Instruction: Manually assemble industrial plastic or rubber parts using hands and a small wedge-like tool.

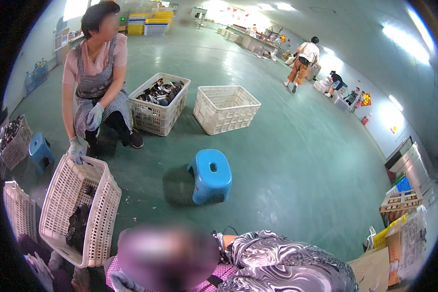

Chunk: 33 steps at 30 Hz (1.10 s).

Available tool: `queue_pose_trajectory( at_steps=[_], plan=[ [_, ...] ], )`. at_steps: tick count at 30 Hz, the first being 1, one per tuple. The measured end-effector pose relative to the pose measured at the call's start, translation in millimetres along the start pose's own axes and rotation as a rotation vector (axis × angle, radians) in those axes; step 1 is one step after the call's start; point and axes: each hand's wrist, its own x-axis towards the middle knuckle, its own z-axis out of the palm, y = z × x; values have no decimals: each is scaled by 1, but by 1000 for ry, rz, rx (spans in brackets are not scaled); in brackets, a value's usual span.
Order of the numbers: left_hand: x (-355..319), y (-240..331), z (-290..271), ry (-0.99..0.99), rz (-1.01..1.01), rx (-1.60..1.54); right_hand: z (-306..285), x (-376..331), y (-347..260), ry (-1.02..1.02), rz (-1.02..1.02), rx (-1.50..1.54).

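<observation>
At the lower edge a grey-gloved hand, apparently my left hand, rests against pink checked cloth; its fingers are mostly cut off or hidden. A large blurred patch covers what lies beside it, and my right hand cannot be made out. Left of the glove, a white slatted crate stands tilted, with dark pieces inside. A co-worker's gloved hand grips its far rim. At the lower left, another gloved hand shows near the crate; whose it is stays unclear.
A blue stool stands mid-floor. Behind it are a crate of black and shiny pieces and another white crate. Swirl-patterned clothing fills the lower middle. Cardboard lies at the right; a person walks far off.
</observation>
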Motion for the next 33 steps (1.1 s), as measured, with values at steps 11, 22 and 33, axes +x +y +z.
queue_pose_trajectory(
  at_steps=[11,22,33],
  plan=[
    [-2,7,9,-33,-10,-40,0,12,8,-2,-13,-39],
    [1,3,4,91,26,15,7,-18,-33,38,67,-49],
    [1,5,8,22,16,-8,2,3,-3,12,30,23]
  ],
)
